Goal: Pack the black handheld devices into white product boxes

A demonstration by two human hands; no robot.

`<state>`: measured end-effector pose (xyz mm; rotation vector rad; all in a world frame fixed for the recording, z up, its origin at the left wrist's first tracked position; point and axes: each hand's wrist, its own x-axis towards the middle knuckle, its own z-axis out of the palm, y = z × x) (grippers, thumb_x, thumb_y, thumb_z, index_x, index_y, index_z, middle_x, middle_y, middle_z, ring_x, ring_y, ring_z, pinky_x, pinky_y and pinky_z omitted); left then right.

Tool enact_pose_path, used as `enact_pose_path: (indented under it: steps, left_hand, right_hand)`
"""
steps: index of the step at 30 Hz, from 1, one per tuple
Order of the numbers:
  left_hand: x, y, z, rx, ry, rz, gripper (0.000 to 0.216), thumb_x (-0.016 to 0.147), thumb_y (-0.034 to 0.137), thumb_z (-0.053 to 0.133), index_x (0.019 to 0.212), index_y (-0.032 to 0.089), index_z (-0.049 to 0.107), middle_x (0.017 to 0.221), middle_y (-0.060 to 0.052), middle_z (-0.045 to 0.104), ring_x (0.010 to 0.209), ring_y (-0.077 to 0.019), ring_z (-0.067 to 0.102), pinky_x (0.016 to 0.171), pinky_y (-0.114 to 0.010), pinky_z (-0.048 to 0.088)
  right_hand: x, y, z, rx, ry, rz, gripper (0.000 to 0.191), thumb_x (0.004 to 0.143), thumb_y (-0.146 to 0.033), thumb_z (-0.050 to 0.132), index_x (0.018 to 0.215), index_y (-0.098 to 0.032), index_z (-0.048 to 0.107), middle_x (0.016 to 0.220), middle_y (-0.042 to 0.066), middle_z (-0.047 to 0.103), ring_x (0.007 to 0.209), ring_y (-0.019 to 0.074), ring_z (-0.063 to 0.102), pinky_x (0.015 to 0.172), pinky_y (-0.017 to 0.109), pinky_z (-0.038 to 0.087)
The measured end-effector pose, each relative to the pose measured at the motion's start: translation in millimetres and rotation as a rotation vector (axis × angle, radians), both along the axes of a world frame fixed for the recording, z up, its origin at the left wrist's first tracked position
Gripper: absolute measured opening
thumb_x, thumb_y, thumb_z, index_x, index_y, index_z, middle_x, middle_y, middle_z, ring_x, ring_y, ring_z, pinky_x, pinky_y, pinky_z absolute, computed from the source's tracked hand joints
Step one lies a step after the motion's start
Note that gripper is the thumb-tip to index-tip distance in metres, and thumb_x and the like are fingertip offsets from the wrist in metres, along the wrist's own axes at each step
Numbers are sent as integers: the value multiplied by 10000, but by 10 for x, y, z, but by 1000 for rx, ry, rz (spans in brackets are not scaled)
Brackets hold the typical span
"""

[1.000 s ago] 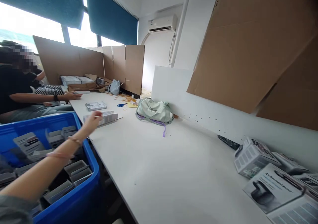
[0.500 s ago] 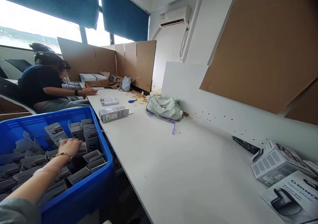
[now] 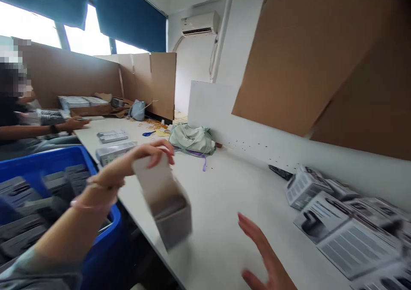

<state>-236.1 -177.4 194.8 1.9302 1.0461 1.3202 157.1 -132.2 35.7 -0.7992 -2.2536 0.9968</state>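
My left hand (image 3: 141, 159) is closed on the upper flap of a grey open cardboard box (image 3: 167, 204) and holds it over the near edge of the white table (image 3: 224, 187). The box is blurred by motion. My right hand (image 3: 266, 255) hovers low over the table to the right of the box, fingers stretched out and empty. Left of my left arm stands a blue bin (image 3: 38, 165) filled with several grey box inserts (image 3: 22, 191). Printed white product boxes (image 3: 334, 221) lie in a pile at the table's right end.
A pale green bag (image 3: 192, 139) lies mid-table by the white back panel. Flat grey packs (image 3: 112, 136), blue scissors (image 3: 148, 133) and a small blue pouch (image 3: 137, 110) sit farther along. Another person (image 3: 19, 123) sits at far left with an arm on the table. Cardboard sheets (image 3: 305, 58) lean at right.
My left hand has come up out of the blue bin with a grey box and moved right over the table edge. My right hand has come into view.
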Motion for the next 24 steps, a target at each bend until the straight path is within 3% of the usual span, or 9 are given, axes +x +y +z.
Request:
enact_pose_path:
  steps: [2, 3, 5, 7, 9, 11, 14, 18, 24]
  left_hand:
    - [506, 528, -186, -146, -169, -178, 381, 673, 241, 842, 447, 151, 549, 932, -111, 618, 856, -258, 650, 694, -338, 545]
    - [746, 771, -298, -157, -204, -226, 420, 640, 288, 864, 426, 152, 528, 937, -118, 626, 872, -281, 654, 690, -349, 548]
    - [1152, 1184, -535, -190, -378, -230, 415, 604, 344, 878, 466, 154, 535, 1103, -126, 638, 999, -320, 634, 733, -356, 548]
    - [1418, 1487, -769, -211, -507, -204, 308, 722, 473, 770, 696, 190, 653, 1343, -82, 564, 1191, -319, 553, 853, -364, 524]
    - [1541, 1682, -990, -268, -570, -200, 424, 845, 618, 554, 1005, 246, 679, 1424, -72, 522, 1262, -302, 515, 921, -387, 495]
    - [1558, 1786, -1192, -357, -566, -214, 563, 881, 662, 439, 1195, 236, 633, 1334, -120, 604, 1192, -307, 575, 901, -406, 498]
    - [1507, 1841, -1424, -462, -491, -204, 534, 839, 541, 617, 1223, 171, 643, 1089, -134, 720, 972, -283, 657, 791, -358, 505]
    - [1463, 1876, -1554, -488, -401, -143, 520, 792, 416, 717, 1264, 218, 626, 959, -55, 736, 825, -211, 642, 707, -300, 475]
    - [1519, 1916, -1582, -470, -313, -108, 238, 740, 418, 714, 831, 207, 778, 1334, -89, 641, 1259, -332, 520, 920, -374, 463]
  right_hand:
    - [-228, 191, 180, -113, 200, 56, 938, 755, -580, 733, 1519, -373, 229, 1646, 28, 135, 1504, 331, 141, 1204, 562, 171]
    - [-320, 280, 239, -193, 290, 144, 1040, 704, -604, 767, 1530, -348, 189, 1642, 54, 147, 1502, 325, 153, 1205, 544, 164]
    - [-433, 426, 272, -441, 417, 320, 1093, 674, -602, 791, 1530, -322, 172, 1577, 109, 325, 1441, 330, 324, 1143, 529, 305]
    - [-452, 520, 202, -593, 545, 327, 964, 705, -569, 783, 1486, -296, 288, 1439, 118, 515, 1304, 318, 511, 1057, 493, 415]
    - [-409, 575, 71, -677, 653, 220, 736, 774, -528, 736, 1393, -269, 433, 1279, 99, 638, 1147, 283, 627, 971, 442, 479]
    - [-350, 617, -66, -731, 721, 123, 570, 832, -488, 683, 1317, -245, 506, 1174, 89, 689, 1041, 261, 671, 900, 415, 509]
    - [-304, 681, -205, -790, 757, 51, 488, 845, -461, 667, 1249, -215, 548, 1110, 89, 714, 961, 253, 694, 844, 408, 525]
    - [-335, 718, -254, -818, 784, -12, 447, 812, -454, 695, 1165, -203, 585, 1052, 67, 734, 907, 237, 706, 832, 388, 527]
    - [-396, 665, -242, -876, 849, -64, 435, 828, -444, 664, 1184, -212, 573, 979, 58, 731, 847, 238, 707, 791, 392, 527]
